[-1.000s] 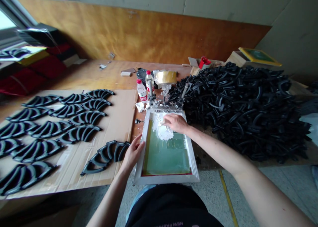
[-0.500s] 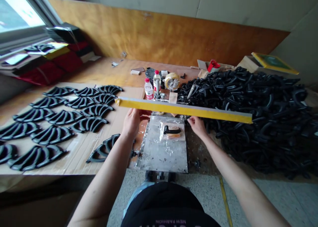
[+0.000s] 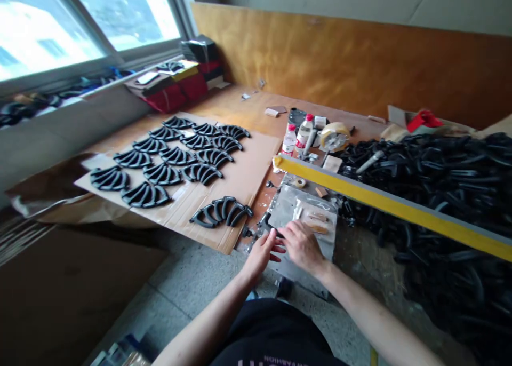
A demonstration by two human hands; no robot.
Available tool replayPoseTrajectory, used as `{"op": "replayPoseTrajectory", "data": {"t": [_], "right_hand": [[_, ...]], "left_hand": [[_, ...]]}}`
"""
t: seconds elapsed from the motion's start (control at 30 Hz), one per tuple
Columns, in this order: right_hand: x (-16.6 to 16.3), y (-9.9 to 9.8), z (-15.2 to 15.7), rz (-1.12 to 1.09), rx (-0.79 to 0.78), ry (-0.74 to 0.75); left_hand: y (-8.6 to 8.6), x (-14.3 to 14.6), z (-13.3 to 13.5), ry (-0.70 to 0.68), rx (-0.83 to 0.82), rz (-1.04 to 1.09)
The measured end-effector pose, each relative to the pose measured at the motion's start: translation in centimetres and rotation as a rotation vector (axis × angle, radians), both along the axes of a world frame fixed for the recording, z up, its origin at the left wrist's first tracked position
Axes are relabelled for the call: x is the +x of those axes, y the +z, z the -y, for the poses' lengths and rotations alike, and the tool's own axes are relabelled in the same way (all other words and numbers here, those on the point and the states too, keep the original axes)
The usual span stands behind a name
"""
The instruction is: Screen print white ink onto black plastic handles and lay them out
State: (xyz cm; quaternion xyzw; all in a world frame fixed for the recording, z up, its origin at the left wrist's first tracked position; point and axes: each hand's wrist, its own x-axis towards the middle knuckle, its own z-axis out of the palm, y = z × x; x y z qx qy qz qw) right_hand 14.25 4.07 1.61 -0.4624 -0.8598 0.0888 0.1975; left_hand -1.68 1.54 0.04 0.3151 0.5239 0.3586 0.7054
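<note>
My right hand (image 3: 303,247) rests on the near left corner of a grey metal plate (image 3: 298,201), its fingers curled over a small black plastic part (image 3: 269,226) at the plate's edge. Beside it, my left hand (image 3: 261,255) has its fingers stretched out, touching the right hand and the same part. Two tan blocks (image 3: 317,222) lie on the plate just beyond my fingers. Above the plate a printing screen frame (image 3: 384,206) is tilted up, with its yellow edge running off to the right.
A big heap of black curved parts (image 3: 440,163) fills the table to the right. Left of the plate, cardboard (image 3: 256,168) carries rows of black parts (image 3: 176,158). Two bottles (image 3: 304,132) and a tape roll (image 3: 334,135) stand behind the plate. Concrete floor lies below.
The screen frame went from flat on the plate to tilted up. Both hands left it and came down to the plate's near left corner. The black part is off the tan blocks. My view swung left.
</note>
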Motion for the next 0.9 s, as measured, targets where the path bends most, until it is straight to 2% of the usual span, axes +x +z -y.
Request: {"op": "replayPoseTrajectory", "data": {"t": [0.1,0.23,0.33,0.43,0.53,0.63,0.77,0.9], "right_hand": [[-5.9,-1.1,-0.1,-0.034,-0.026,0.142],[-12.2,-3.8,-3.5,-0.062,-0.142,0.175],[-16.3,-5.8,-6.9,0.035,-0.235,0.14],[-20.0,-7.6,-9.4,0.181,-0.313,0.097],[-22.9,-8.9,-10.6,0.309,-0.376,0.063],[-25.2,-9.5,-11.2,0.346,-0.4,0.056],[-27.1,-9.5,-12.3,0.313,-0.415,0.019],[-27.2,-9.2,-12.9,0.31,-0.433,-0.016]], "left_hand": [[-1.6,-4.9,0.0,0.251,0.022,-0.099],[-5.8,-14.7,0.0,0.43,-0.045,-0.386],[-9.0,-20.7,-0.4,0.442,-0.153,-0.633],[-11.1,-23.9,-1.2,0.362,-0.228,-0.732],[-11.9,-25.4,-2.5,0.224,-0.261,-0.807],[-12.0,-26.7,-4.6,0.123,-0.277,-0.882],[-11.5,-29.1,-7.6,0.076,-0.261,-0.997],[-10.4,-29.6,-7.9,0.098,-0.214,-1.149]]}}
